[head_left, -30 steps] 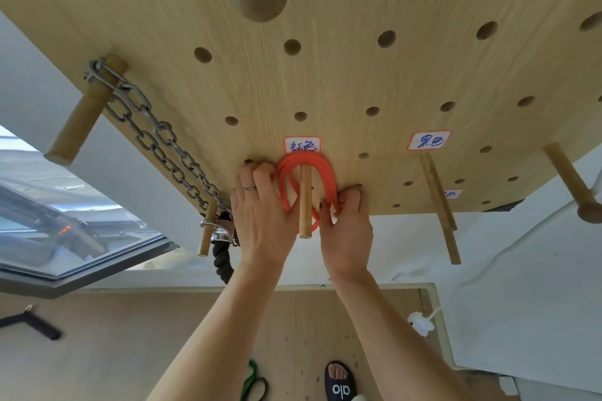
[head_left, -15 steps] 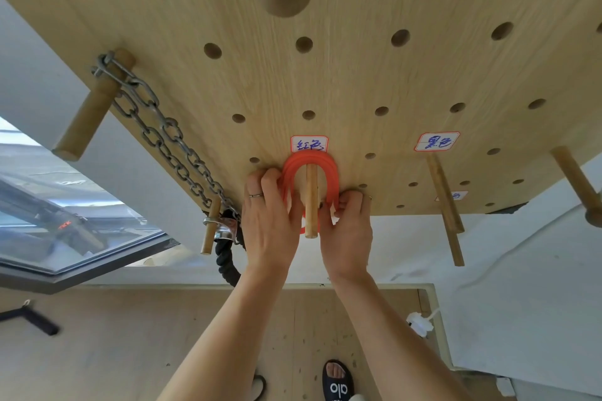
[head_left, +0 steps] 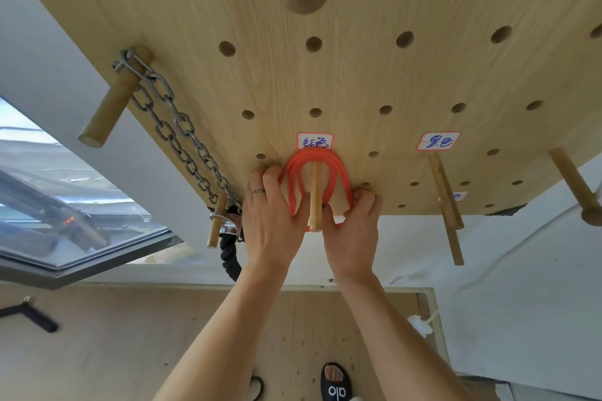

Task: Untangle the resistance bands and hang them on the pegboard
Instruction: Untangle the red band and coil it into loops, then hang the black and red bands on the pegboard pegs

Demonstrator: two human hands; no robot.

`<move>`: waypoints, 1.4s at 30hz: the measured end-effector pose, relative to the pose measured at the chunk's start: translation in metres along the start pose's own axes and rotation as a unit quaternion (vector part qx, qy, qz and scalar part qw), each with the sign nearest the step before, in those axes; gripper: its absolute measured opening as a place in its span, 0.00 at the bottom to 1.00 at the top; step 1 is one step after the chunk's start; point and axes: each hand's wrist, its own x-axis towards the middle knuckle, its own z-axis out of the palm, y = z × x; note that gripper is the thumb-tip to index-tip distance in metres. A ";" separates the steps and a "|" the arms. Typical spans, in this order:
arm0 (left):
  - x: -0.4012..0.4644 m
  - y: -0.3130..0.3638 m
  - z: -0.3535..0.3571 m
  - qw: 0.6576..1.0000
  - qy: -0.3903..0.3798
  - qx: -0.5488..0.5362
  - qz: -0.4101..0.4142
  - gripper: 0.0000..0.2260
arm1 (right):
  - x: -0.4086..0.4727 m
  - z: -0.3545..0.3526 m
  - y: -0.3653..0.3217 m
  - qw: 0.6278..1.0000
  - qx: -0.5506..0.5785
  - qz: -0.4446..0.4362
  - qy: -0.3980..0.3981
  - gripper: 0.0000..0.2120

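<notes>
A red resistance band (head_left: 329,163) loops in several strands over a wooden peg (head_left: 315,197) on the light wooden pegboard (head_left: 374,81), just under a white label with blue writing (head_left: 315,141). My left hand (head_left: 273,212) pinches the band's left strands against the board. My right hand (head_left: 353,221) pinches the right strands beside the peg. The band's lower part is hidden behind my hands; a small red bit shows below the peg.
A steel chain (head_left: 176,130) hangs from a peg at the left (head_left: 112,101) down to a black rope handle (head_left: 229,257). Bare pegs (head_left: 444,192) stand at the right under a second label. A foot in a black slipper (head_left: 335,382) is on the wooden floor.
The loose red loops have been spread into a neat arch around the peg, and both hands shifted slightly along the strands. The view has drifted a little.
</notes>
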 end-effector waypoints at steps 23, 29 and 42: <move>0.040 0.000 -0.048 0.979 0.023 -0.039 0.200 0.05 | 0.031 -0.024 -0.045 0.986 0.036 -0.161 0.040 0.10; 0.027 -0.027 -0.073 0.981 0.010 -0.036 0.192 0.03 | 0.002 -0.031 -0.036 0.993 0.062 -0.094 0.023 0.14; -0.149 -0.211 -0.150 0.998 -0.002 0.059 -0.027 0.01 | -0.191 0.065 -0.021 0.913 -0.056 -0.134 -0.381 0.05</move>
